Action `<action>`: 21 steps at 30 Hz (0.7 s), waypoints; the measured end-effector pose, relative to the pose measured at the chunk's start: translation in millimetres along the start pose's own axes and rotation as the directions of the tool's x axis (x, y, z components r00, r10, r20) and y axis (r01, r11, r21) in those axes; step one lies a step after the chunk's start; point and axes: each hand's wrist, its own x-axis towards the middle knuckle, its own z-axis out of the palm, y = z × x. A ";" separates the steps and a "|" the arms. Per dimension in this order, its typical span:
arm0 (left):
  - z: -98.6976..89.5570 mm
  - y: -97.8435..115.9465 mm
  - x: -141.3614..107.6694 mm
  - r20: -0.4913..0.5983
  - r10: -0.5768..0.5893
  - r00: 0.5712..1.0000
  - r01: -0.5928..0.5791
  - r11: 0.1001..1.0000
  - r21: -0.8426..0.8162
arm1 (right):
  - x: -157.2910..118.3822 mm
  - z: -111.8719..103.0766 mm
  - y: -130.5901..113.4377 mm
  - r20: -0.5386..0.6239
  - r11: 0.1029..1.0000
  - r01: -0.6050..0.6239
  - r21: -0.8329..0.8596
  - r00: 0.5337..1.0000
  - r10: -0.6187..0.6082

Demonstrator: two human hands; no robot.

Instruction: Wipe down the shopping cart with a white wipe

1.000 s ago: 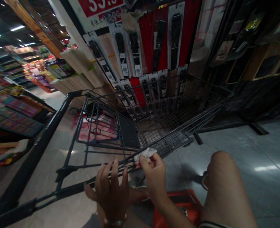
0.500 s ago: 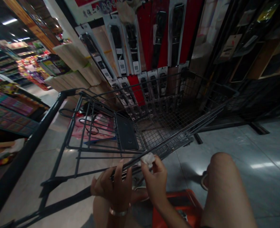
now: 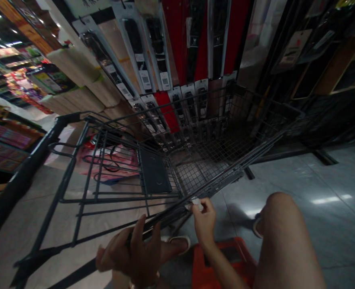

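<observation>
A dark metal shopping cart [image 3: 153, 216] stands in front of me, its near top rail running diagonally past both hands. My left hand [image 3: 135, 249], with a bracelet at the wrist, is bent over this rail and grips it. Further along the same rail, my right hand [image 3: 204, 218] pinches a small crumpled white tissue [image 3: 197, 203] against the bar. Part of the tissue is hidden by my fingers. The wire basket [image 3: 207, 168] of the cart lies beyond, with a dark plastic flap [image 3: 155, 168] at the child-seat end.
Packaged belt-like items [image 3: 158, 52] hang on a display rack behind the cart. Pink goods [image 3: 120, 160] show through the cart's wires. An orange-red plastic stool or crate [image 3: 198, 269] is below my right arm. My knee [image 3: 281, 212] is at right, above the tiled floor [image 3: 300, 184].
My right hand has slid slightly right along the rail with the tissue. My left hand has shifted left and down in view. The camera view has also moved a little.
</observation>
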 end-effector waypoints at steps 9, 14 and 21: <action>1.1 3.7 1.5 -0.001 -0.032 0.999 0.032 0.999 0.036 | 0.0 -6.0 10.9 -0.004 0.999 -0.015 0.037 1.000 0.015; 2.8 4.1 -0.2 0.006 -0.016 1.000 0.016 0.999 0.029 | 2.5 -7.9 12.8 0.007 0.995 0.005 0.101 1.000 -0.006; 3.7 6.3 2.2 -0.024 -0.025 0.999 0.024 0.999 -0.043 | 23.0 -15.7 43.4 -0.066 0.994 -0.049 0.100 0.996 0.056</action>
